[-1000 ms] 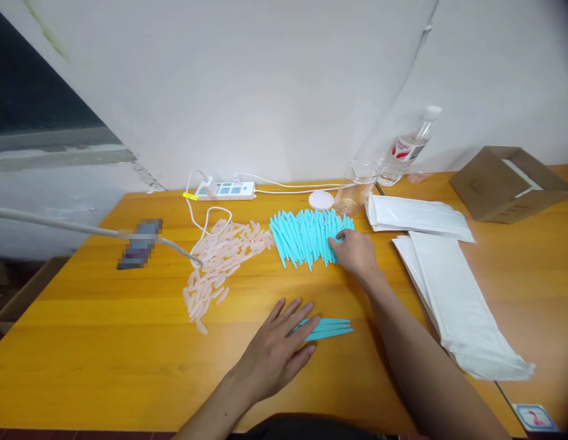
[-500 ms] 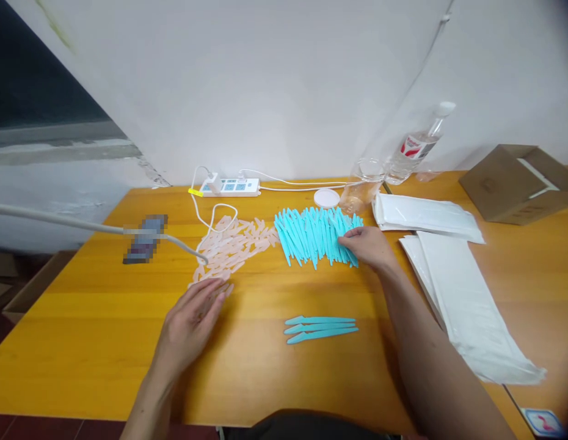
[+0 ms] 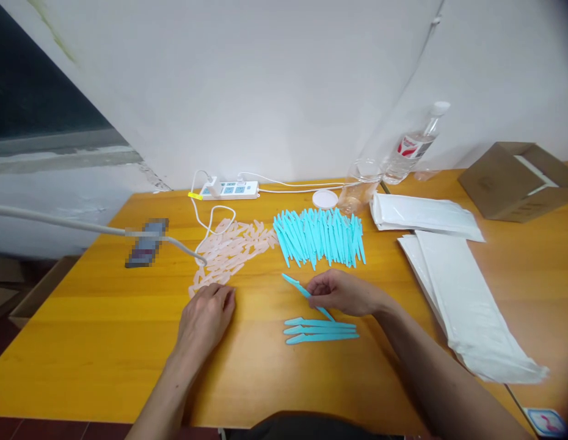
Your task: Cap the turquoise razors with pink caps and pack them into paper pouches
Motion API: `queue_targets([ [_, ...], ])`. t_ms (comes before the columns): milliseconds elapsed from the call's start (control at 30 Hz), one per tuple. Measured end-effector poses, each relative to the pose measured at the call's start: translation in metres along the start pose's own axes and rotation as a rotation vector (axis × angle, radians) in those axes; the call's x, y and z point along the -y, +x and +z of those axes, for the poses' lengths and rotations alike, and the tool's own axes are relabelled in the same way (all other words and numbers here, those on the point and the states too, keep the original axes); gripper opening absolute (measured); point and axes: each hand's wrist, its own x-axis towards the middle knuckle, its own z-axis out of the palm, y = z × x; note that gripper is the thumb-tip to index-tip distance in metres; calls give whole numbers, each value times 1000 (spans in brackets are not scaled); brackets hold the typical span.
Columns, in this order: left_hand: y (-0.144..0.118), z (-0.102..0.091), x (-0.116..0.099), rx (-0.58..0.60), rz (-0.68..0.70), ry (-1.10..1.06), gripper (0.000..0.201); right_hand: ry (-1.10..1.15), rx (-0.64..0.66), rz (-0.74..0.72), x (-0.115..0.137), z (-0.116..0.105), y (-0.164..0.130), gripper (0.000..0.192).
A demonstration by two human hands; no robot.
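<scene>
Head view: on a yellow wooden table (image 3: 105, 342), a large fanned pile of turquoise sticks (image 3: 320, 237) lay toward the wall, most of it unsorted, its pieces running roughly away from the person. Beside it spread a heap of pale pink caps (image 3: 231, 247). Nearer the person, three sticks (image 3: 320, 330) lay set apart side by side, long axes running left to right, so the sorting appeared to be at an early stage. The right hand (image 3: 345, 293) pinched a fourth turquoise stick (image 3: 297, 286) just above that row, angled diagonally, one end pointing up-left. The left hand (image 3: 206, 318) rested curled at the pink heap's near edge; whether it gripped a cap could not be told.
</scene>
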Motion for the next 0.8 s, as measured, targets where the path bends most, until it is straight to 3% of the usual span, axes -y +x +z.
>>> queue_targets([
  [100, 6, -3, -8, 61, -27, -82, 28, 20, 28, -1, -7, -2, -2, 25],
  [200, 10, -1, -17, 95, -39, -457, 28, -27, 40, -52, -13, -3, -2, 32],
  [300, 11, 4, -31, 169, -205, -945, 32, -68, 40, -108, -18, -4, -2, 37],
  [400, 8, 10, -47, 139, -425, -1252, 39, -54, 20, -89, -21, -4, -3, 41],
  [533, 0, 16, -64, 96, -545, -1362, 41, -32, -15, -68, -23, -1, -3, 45],
  [800, -8, 17, -71, 50, -503, -1337, 41, 10, -22, -91, -17, 3, -4, 45],
])
